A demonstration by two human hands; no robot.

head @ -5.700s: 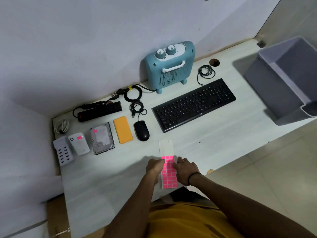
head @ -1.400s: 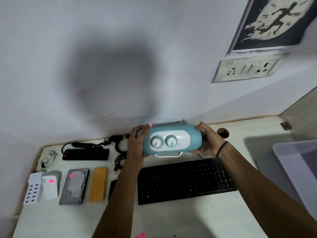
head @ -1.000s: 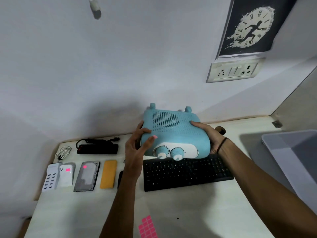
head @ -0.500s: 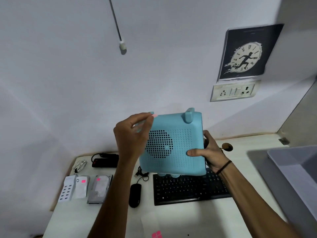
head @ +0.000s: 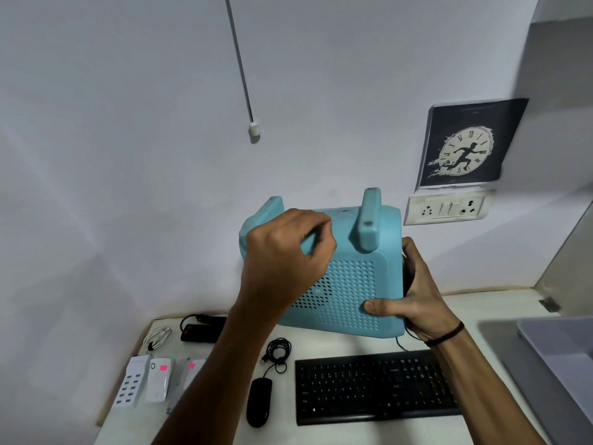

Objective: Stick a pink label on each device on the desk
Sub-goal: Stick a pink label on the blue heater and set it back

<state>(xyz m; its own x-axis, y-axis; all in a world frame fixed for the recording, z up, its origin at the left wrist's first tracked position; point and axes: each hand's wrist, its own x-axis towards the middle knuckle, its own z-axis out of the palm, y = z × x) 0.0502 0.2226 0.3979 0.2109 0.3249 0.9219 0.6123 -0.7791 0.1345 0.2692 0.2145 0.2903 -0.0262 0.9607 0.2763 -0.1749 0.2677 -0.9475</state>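
On the left of the bench (head: pixel 337 435) lie a white multi-port charger (head: pixel 130 380), a white adapter (head: pixel 158 379) with a pink label (head: pixel 163 367), and a second labelled device (head: pixel 189 375) partly hidden by the arm. The left hand (head: pixel 282 261) is in front of the blue heater (head: pixel 353 284), fingers curled against its underside between the two feet; whether this grip holds a label cannot be told. The heater is held above the bench, feet up. The right hand (head: pixel 414 300) holds its right edge, thumb on the perforated face. Below are a black mouse (head: pixel 259 402) and a black keyboard (head: pixel 375 385).
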